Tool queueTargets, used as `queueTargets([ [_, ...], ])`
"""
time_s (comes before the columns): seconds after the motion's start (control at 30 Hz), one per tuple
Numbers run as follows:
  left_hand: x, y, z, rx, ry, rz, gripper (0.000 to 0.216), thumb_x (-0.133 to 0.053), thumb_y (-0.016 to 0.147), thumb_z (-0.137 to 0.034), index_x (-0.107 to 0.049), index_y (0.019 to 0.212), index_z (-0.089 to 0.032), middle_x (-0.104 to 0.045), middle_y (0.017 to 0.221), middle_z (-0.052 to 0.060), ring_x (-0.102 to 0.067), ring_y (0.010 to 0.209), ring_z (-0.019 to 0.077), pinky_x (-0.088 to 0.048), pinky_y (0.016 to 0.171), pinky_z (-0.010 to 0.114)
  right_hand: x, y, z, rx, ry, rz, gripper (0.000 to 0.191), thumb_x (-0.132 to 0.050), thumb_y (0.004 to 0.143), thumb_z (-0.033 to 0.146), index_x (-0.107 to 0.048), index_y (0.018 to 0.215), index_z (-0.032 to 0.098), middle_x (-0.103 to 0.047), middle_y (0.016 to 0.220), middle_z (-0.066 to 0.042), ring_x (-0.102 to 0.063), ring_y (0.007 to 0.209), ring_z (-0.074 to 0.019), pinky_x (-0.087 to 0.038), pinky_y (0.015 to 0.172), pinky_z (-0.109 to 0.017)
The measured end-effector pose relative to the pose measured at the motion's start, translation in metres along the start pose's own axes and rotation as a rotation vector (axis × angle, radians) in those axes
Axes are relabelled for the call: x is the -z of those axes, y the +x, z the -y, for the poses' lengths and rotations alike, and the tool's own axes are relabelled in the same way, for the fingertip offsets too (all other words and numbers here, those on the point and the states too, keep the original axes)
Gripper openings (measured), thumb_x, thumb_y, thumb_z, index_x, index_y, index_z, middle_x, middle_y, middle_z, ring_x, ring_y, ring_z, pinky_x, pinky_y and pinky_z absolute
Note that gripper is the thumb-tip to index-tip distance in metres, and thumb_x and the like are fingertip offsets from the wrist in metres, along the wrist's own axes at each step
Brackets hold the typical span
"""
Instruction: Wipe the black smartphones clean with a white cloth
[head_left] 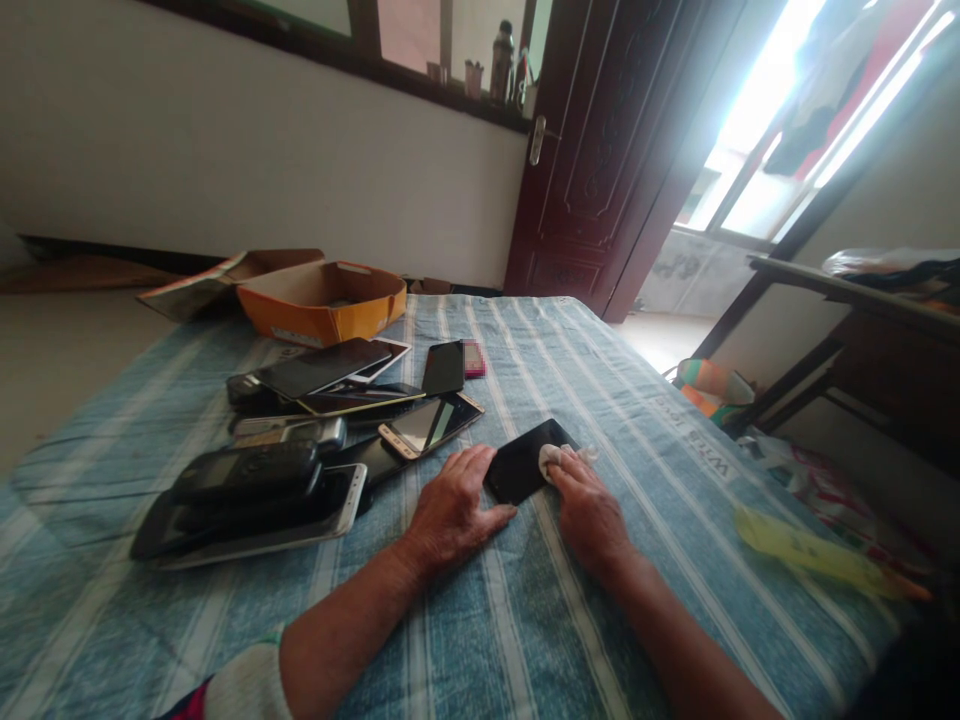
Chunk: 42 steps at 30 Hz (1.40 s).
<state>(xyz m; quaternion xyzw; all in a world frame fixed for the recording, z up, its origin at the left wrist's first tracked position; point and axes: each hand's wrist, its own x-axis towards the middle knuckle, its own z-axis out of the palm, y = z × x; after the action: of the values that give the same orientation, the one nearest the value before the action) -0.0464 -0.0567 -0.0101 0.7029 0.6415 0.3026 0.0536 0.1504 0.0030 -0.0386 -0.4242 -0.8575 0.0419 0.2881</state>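
A black phone (517, 470) lies flat on the striped cloth, its dark screen facing up. My left hand (456, 505) grips its left end, thumb along the near edge and fingers at the far edge. A crumpled white tissue (553, 458) is pinched under the fingers of my right hand (589, 505), which presses it onto the right part of the screen. Just left of my left hand lies a gold-edged smartphone (420, 430), tilted on a dark device beneath it.
Piled phones (322, 368) and black handsets (247, 470) cover the left side. A dark phone (444, 367) touches a pink item (473, 358) behind. An open orange box (322, 305) stands at the far left. A yellow plastic bag (810, 555) lies on the right.
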Motion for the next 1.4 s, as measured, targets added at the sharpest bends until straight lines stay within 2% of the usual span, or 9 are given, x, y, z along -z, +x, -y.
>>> queueTargets([
  [0.27, -0.001, 0.001, -0.002, 0.014, 0.036, 0.004, 0.060, -0.077, 0.067, -0.029, -0.058, 0.121, -0.011, -0.063, 0.124, 0.018, -0.057, 0.119, 0.0337, -0.048, 0.102, 0.046, 0.001, 0.018, -0.010, -0.088, 0.007, 0.061, 0.051, -0.036, 0.083, 0.000, -0.066, 0.120, 0.019, -0.058, 0.135, -0.007, -0.043, 0.135, -0.0205, -0.030, 0.115, -0.037],
  [0.43, -0.001, 0.001, -0.001, -0.009, 0.047, -0.005, 0.058, -0.076, 0.068, -0.029, -0.057, 0.121, -0.014, -0.064, 0.124, 0.016, -0.057, 0.118, 0.0330, -0.048, 0.101, 0.047, -0.003, 0.028, -0.009, -0.083, 0.019, 0.011, 0.052, -0.040, 0.079, -0.002, -0.068, 0.115, 0.022, -0.063, 0.129, -0.006, -0.049, 0.130, -0.0213, -0.034, 0.113, -0.039],
  [0.6, -0.003, 0.001, 0.001, -0.021, 0.032, -0.020, 0.057, -0.075, 0.067, -0.028, -0.057, 0.120, -0.015, -0.064, 0.122, 0.016, -0.058, 0.117, 0.0335, -0.049, 0.100, 0.047, -0.009, 0.034, 0.010, -0.027, 0.017, 0.034, 0.047, -0.041, 0.080, -0.001, -0.069, 0.113, 0.018, -0.063, 0.128, -0.010, -0.049, 0.129, -0.0252, -0.038, 0.110, -0.042],
  [0.73, -0.006, 0.000, 0.003, -0.019, 0.013, -0.019, 0.056, -0.072, 0.069, -0.026, -0.056, 0.121, -0.013, -0.063, 0.123, 0.017, -0.058, 0.117, 0.0339, -0.048, 0.100, 0.049, -0.012, 0.027, 0.034, 0.100, 0.073, 0.078, 0.044, -0.043, 0.083, 0.002, -0.068, 0.116, 0.017, -0.062, 0.130, -0.010, -0.049, 0.130, -0.0251, -0.037, 0.111, -0.041],
  [0.83, -0.007, -0.001, 0.004, -0.015, 0.007, -0.014, 0.056, -0.071, 0.069, -0.025, -0.055, 0.122, -0.013, -0.062, 0.124, 0.018, -0.057, 0.118, 0.0338, -0.048, 0.101, 0.049, -0.009, 0.021, 0.039, 0.170, 0.130, 0.099, 0.046, -0.042, 0.082, 0.002, -0.067, 0.118, 0.015, -0.061, 0.132, -0.010, -0.048, 0.131, -0.0241, -0.037, 0.111, -0.040],
  [0.97, -0.007, -0.001, 0.002, -0.021, 0.002, -0.006, 0.058, -0.072, 0.069, -0.027, -0.055, 0.123, -0.013, -0.062, 0.124, 0.018, -0.057, 0.119, 0.0335, -0.045, 0.104, 0.050, -0.007, 0.023, 0.023, 0.135, 0.156, 0.085, 0.048, -0.040, 0.081, 0.000, -0.068, 0.116, 0.017, -0.061, 0.132, -0.009, -0.048, 0.131, -0.0222, -0.038, 0.111, -0.039],
  [1.2, -0.003, -0.001, -0.003, 0.004, 0.010, 0.003, 0.059, -0.075, 0.068, -0.028, -0.056, 0.121, -0.013, -0.062, 0.124, 0.017, -0.056, 0.118, 0.0340, -0.047, 0.102, 0.049, -0.012, 0.042, -0.015, -0.071, 0.109, -0.006, 0.046, -0.040, 0.084, 0.003, -0.070, 0.114, 0.023, -0.062, 0.130, -0.006, -0.049, 0.130, -0.0208, -0.037, 0.111, -0.040],
  [1.3, -0.003, -0.001, -0.003, 0.012, 0.017, 0.007, 0.059, -0.075, 0.067, -0.028, -0.056, 0.121, -0.013, -0.062, 0.124, 0.017, -0.056, 0.119, 0.0340, -0.046, 0.103, 0.048, -0.012, 0.042, -0.018, -0.109, 0.089, -0.022, 0.047, -0.039, 0.084, 0.003, -0.069, 0.116, 0.021, -0.061, 0.131, -0.007, -0.050, 0.129, -0.0226, -0.036, 0.112, -0.043],
  [1.4, -0.003, -0.001, -0.003, 0.002, 0.006, -0.013, 0.060, -0.076, 0.066, -0.030, -0.056, 0.121, -0.016, -0.062, 0.124, 0.015, -0.056, 0.118, 0.0339, -0.048, 0.101, 0.048, -0.014, 0.033, -0.010, -0.087, 0.080, -0.031, 0.050, -0.038, 0.082, 0.001, -0.067, 0.118, 0.021, -0.060, 0.132, -0.008, -0.047, 0.131, -0.0232, -0.037, 0.111, -0.043],
])
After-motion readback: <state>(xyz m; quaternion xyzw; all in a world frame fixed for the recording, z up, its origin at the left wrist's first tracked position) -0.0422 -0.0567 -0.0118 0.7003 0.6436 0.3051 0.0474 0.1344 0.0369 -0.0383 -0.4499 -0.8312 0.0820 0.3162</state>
